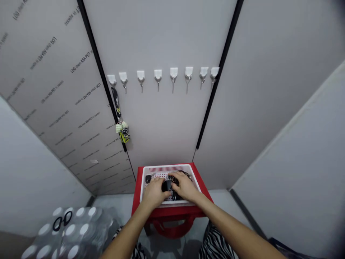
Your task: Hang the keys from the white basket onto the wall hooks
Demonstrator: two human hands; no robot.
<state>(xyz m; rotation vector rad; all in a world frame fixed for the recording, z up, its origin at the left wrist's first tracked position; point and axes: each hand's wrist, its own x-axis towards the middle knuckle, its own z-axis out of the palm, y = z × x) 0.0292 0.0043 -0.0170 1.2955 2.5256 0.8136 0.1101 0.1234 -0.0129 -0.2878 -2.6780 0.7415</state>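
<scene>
A white plastic basket holds several small dark pieces with metal rings, which look like keychains. Both hands reach down into it. My left hand curls around a small glossy black object, thumb at its near side. Over the middle of the basket, my right hand has its fingers bent on a dark piece with a metal ring, close against the glossy object. My fingers partly hide both pieces. Another black piece lies at the basket's left end.
The basket stands on a red-covered stool with a red handle loop in front. On the wall ahead is a row of white adhesive hooks; a keychain with a green charm hangs from the leftmost. Wrapped bottles stand at lower left.
</scene>
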